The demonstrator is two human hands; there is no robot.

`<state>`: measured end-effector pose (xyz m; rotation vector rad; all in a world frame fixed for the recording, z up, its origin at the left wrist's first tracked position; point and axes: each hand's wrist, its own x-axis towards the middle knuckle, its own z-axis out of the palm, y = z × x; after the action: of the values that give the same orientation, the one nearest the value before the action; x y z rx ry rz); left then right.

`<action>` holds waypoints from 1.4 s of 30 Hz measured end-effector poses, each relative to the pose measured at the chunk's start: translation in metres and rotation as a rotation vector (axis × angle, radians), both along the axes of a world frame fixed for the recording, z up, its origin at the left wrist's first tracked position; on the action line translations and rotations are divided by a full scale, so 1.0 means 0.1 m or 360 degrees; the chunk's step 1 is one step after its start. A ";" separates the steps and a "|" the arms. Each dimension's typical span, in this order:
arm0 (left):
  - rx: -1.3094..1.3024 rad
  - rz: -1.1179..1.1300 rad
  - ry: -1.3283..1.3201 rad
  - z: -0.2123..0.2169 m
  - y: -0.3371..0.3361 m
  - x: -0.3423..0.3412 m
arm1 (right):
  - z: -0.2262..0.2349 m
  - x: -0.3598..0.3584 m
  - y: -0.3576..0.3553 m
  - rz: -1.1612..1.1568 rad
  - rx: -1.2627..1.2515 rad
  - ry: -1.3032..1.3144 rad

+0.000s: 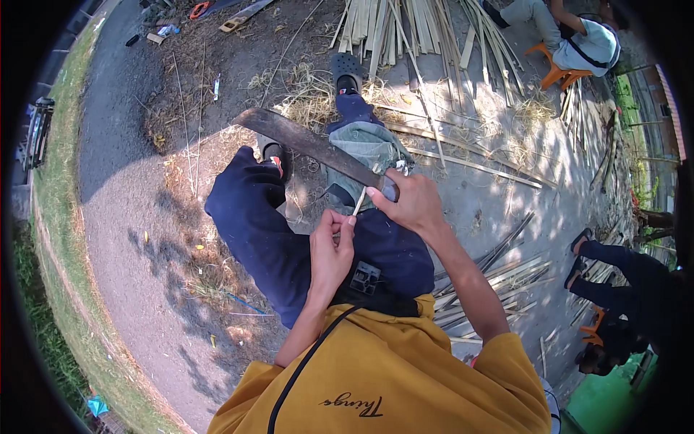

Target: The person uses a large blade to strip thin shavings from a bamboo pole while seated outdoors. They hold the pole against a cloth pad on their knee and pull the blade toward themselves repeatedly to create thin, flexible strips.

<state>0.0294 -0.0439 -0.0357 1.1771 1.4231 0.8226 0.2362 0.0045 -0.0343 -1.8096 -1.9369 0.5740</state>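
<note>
My right hand (pixel 410 201) grips the handle of a long dark machete (pixel 307 142), whose blade reaches up and to the left over my knees. My left hand (pixel 331 249) pinches the near end of a thin pale bamboo sliver (pixel 358 203), which runs up to the blade by the handle. A grey-green cloth (pixel 370 145) lies over my right knee under the blade. My legs are in dark blue trousers (pixel 253 224), my feet in dark sandals.
Split bamboo strips (pixel 405 29) are piled ahead, more strips (pixel 499 271) lie at my right. One person sits on an orange stool (pixel 560 72) at the upper right, another person (pixel 622 289) sits at the right edge. Shavings litter the ground; a grass verge (pixel 58 181) runs left.
</note>
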 end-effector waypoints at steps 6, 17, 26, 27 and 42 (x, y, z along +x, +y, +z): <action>0.0067 -0.0022 -0.0022 -0.03 0.02 0.02 | -0.01 0.03 0.00 -0.0007 -0.0005 0.0047; 0.0033 -0.0058 -0.0046 -0.06 0.10 0.01 | -0.02 0.04 0.03 -0.0014 -0.0072 0.0052; 0.0010 -0.0083 -0.0006 -0.02 0.16 -0.01 | -0.03 0.00 0.00 -0.0035 -0.0035 0.0036; 0.0054 -0.0094 0.0001 -0.03 0.17 0.00 | -0.02 0.00 -0.01 -0.0035 -0.0038 0.0026; -0.0030 -0.0096 0.0043 0.08 -0.03 -0.15 | -0.03 0.06 0.04 -0.0026 -0.0055 0.0032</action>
<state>0.0142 -0.0471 -0.0274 1.2154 1.4077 0.7526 0.2426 0.0081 -0.0374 -1.8322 -1.9087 0.6215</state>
